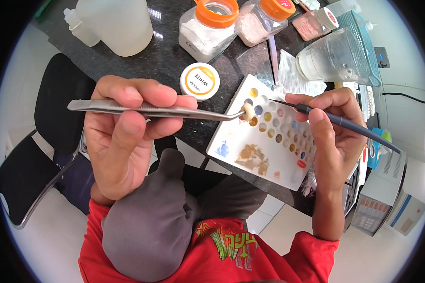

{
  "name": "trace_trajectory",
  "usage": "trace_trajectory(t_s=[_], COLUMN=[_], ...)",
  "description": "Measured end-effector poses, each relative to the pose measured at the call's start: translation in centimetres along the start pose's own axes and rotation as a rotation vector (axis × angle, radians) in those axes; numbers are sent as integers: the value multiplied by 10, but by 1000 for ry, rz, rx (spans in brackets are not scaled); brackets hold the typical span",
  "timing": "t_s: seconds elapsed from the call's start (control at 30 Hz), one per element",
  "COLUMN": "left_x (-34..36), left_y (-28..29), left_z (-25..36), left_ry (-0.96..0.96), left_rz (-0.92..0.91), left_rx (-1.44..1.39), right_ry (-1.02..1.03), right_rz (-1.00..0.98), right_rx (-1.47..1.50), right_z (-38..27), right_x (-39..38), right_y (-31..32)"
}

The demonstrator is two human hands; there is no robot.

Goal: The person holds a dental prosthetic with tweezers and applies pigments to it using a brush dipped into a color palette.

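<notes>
My left hand (127,127) is closed round a pair of steel tweezers (160,111). Their bent tips pinch a small cream tooth-shaped crown (247,112) above the palette. Between the thumb and fingers of my right hand (333,127) is a slim dark paintbrush (349,125). The brush's fine tip points left, a short way right of the crown and apart from it. Beneath both lies a white palette (222,134) with rows of round wells in yellow, brown, blue and grey. Brown and blue smears mark its near part.
A white-lidded round jar (199,81) stands beside the palette. Behind are an open powder jar with an orange rim (208,35), a pink powder jar (257,26), a clear plastic cup (326,59) and crumpled tissue (295,78). A large translucent container (115,28) stands far left; a black chair (30,165) is left.
</notes>
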State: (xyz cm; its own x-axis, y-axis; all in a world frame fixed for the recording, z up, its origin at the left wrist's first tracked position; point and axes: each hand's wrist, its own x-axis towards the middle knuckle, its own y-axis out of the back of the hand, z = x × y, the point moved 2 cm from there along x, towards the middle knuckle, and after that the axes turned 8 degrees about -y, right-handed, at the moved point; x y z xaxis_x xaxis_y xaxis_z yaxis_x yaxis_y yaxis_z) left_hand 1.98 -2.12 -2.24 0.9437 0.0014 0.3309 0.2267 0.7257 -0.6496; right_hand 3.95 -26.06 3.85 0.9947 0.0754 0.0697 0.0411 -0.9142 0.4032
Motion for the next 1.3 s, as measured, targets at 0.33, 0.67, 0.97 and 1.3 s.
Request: trace_trajectory(t_s=[0.33, 0.67, 0.97, 1.3], left_x=[-2, -5, -6, -7], left_y=[1, 6, 8, 9], left_z=[-8, -13, -17, -16], left_ry=[-98, -159, -201, -213], left_rz=[-53, -84, -17, -24], left_rx=[144, 165, 116, 152], right_ry=[-24, -11, 0, 66], right_rz=[11, 33, -79, -112], right_rx=[-53, -78, -97, -95], right_z=[-4, -5, -6, -5], right_x=[-4, -7, -6, -7], right_y=[3, 3, -2, -7])
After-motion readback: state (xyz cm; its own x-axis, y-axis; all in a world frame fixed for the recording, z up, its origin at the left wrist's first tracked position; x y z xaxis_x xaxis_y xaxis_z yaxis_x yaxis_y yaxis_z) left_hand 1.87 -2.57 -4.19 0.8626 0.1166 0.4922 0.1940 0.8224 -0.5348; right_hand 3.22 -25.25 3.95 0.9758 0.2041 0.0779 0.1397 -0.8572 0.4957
